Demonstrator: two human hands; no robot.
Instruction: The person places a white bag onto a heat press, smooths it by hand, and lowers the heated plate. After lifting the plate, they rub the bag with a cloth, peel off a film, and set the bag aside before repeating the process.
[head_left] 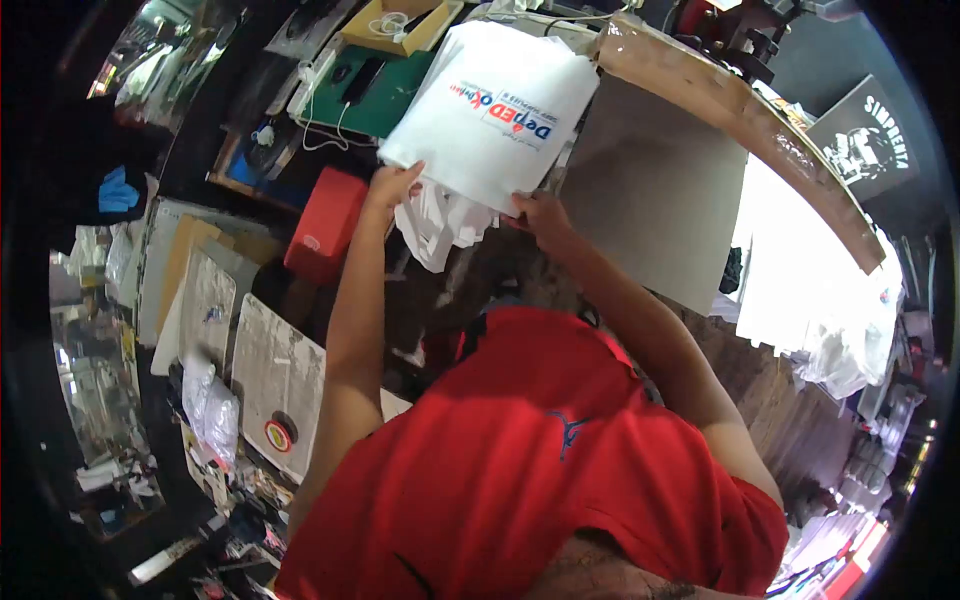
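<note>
A white bag with red and blue lettering is stretched out in front of me, its print upside down from my side. At the left end of its near edge, my left hand has its fingers closed on the fabric. My right hand pinches the right end of the same edge. Loose white handles dangle below the edge between my two hands. The bag's far part overlaps the green mat in this view.
A red box stands left of my left forearm. Right of the bag is a grey board, bordered by a long brown cardboard strip. A dark phone and cable lie on the mat, below an open cardboard box. White bags hang at right.
</note>
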